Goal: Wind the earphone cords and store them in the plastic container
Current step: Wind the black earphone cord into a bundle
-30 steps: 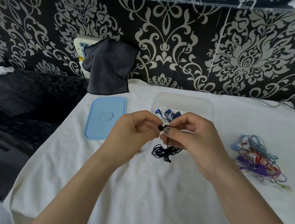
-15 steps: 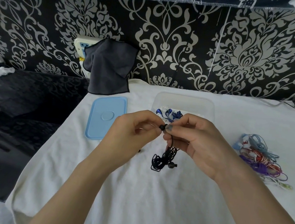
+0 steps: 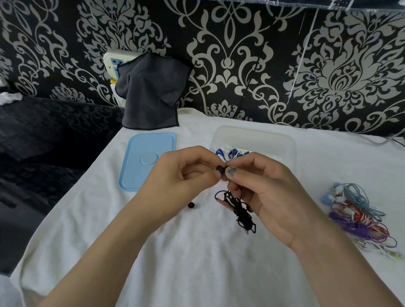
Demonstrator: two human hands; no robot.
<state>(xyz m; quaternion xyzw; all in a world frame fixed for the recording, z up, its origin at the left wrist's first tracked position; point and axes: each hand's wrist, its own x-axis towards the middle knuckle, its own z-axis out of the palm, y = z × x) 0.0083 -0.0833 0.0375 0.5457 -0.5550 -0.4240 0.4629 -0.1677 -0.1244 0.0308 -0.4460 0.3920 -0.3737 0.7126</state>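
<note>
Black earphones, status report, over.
Left hand and right hand both pinch black earphones, cord bunched, dangling. Plastic container open, blue pair inside. Loose ear tip on cloth.

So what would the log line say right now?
both hands pinch black earphones | container open | coloured cords waiting

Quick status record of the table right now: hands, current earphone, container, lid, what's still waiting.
left hand: pinches the black earbud
right hand: pinches the same earbud; black cord bundle hangs below it
plastic container: open, blue earphones inside
blue lid: flat on the white cloth, left of container
colored earphone pile: unwound, right of hands
small dark piece: loose on the cloth
</note>
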